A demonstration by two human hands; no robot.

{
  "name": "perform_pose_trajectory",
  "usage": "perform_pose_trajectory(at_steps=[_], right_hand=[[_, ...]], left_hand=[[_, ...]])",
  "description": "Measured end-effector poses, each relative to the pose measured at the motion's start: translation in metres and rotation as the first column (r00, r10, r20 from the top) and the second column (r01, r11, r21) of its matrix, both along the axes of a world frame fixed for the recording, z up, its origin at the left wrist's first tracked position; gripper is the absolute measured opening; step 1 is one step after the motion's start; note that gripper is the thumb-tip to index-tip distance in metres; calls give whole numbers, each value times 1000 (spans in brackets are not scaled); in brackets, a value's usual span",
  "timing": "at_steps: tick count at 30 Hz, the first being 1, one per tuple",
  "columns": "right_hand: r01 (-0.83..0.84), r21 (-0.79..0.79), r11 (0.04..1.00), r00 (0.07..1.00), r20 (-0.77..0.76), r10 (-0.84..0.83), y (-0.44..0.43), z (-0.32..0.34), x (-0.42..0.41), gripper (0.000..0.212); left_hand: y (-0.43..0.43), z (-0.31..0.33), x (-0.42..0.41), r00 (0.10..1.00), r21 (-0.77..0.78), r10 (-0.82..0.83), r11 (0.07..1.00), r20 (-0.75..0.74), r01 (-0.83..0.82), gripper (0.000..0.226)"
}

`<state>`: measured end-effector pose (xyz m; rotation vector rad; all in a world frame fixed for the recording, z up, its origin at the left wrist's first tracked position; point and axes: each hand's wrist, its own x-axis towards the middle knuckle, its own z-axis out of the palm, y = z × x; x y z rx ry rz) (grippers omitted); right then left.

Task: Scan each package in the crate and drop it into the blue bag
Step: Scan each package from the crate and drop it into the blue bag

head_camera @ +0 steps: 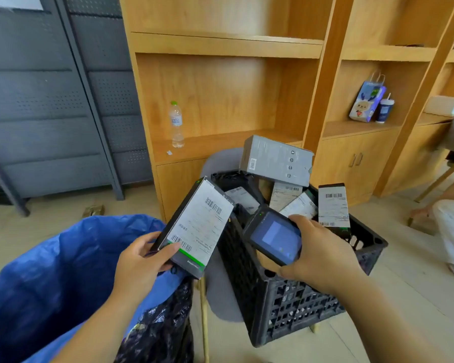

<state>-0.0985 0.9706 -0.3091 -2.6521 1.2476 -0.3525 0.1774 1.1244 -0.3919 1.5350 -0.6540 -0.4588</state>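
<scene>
My left hand grips the package; my right hand holds the scanner. I'd aim it toward ten o'clock, squarely at the barcode.

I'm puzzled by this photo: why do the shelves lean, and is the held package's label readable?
Head view: wide lens bends the shelves; label on the held package is soft, barcodes visible, print unreadable; light even, no harsh shadows.
</scene>
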Motion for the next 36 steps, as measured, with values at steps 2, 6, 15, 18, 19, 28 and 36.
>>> perform_pose_trajectory(at_steps=[2,6,15,18,19,28,36], right_hand=[[-39,11,999,999,-19,39,5,-4,14,91],[-95,31,995,994,-52,96,15,-11,41,96],[-169,76,983,984,-40,172,29,-23,80,102],[-156,73,985,986,-53,160,28,-23,79,103],[-150,75,986,986,-58,155,27,-23,77,104],[-30,60,998,998,-52,33,-5,-12,26,94],[192,32,981,981,2,-192,-55,-3,-54,92]], left_hand=[[22,-11,11,997,15,71,997,-28,-71,30],[62,-27,36,971,60,235,971,-36,-232,27],[84,-36,85,905,375,360,826,226,-422,49],[80,-42,80,940,395,270,856,208,-333,28],[77,-45,78,955,409,228,866,190,-288,21],[9,-28,34,964,491,-150,871,221,22,7],[-112,18,-37,871,459,-394,857,293,234,7]])
